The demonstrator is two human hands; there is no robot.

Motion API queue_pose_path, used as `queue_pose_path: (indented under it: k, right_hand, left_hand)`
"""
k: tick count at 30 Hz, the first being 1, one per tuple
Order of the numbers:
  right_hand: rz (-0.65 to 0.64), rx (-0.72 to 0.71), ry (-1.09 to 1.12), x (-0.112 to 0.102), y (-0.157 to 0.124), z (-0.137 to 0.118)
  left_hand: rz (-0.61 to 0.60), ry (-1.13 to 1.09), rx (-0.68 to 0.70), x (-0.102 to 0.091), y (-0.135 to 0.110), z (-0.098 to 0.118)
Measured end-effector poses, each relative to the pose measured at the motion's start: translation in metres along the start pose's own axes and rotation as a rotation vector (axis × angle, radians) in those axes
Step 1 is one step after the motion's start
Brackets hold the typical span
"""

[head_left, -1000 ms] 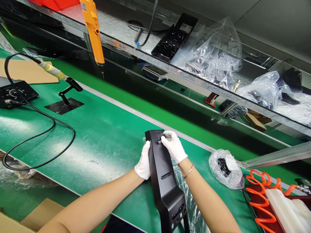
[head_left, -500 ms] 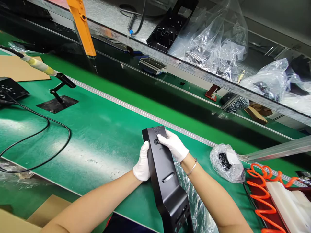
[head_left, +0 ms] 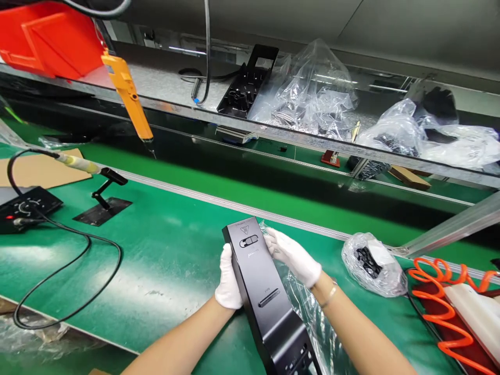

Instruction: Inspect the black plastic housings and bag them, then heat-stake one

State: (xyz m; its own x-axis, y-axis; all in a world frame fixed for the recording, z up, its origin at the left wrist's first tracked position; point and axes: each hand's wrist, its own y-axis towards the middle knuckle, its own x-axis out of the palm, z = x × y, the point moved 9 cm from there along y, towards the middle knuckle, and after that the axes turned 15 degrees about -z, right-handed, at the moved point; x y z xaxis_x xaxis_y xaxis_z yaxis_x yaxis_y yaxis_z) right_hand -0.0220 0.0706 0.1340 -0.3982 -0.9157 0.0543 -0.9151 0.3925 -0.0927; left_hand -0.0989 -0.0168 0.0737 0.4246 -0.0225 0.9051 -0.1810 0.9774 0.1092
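Observation:
A long black plastic housing (head_left: 255, 271) is held tilted over the green bench, its front face towards me. That face has a slot with rounded ends near the top, a narrow slot lower down, and a stepped lower end with holes. My left hand (head_left: 227, 278), in a white glove, is closed on the housing's left edge, thumb up along the side. My right hand (head_left: 292, 255), also gloved, is beside the upper right edge with fingers stretched towards it; whether they touch it I cannot tell. Clear plastic film (head_left: 308, 302) lies under and right of the housing.
An orange electric screwdriver (head_left: 130, 99) hangs at upper left. A soldering iron stand (head_left: 103, 203) and black control box (head_left: 29, 208) are on the left. To the right are a bagged bundle of black parts (head_left: 369, 263) and an orange coiled hose (head_left: 433, 307). A shelf (head_left: 156, 104) crosses above.
My right thumb has come off the upper slot, and that hand has moved to the housing's right side. The left hand keeps its hold. The view has tilted up, showing more shelf.

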Motion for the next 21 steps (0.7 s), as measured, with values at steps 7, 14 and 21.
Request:
queue_pose_path:
  k: [7, 14, 21]
  right_hand:
    - [-0.031, 0.268, 0.015, -0.01, -0.151, 0.054]
    - [0.219, 0.237, 0.001, 0.009, -0.173, 0.097]
    - [0.478, 0.07, -0.017, -0.04, -0.208, 0.07]
  left_hand:
    - [0.105, -0.071, 0.165, -0.005, 0.004, 0.044]
    - [0.158, -0.032, 0.247, -0.004, 0.008, 0.049]
    - [0.111, 0.111, 0.246, 0.005, 0.008, 0.046]
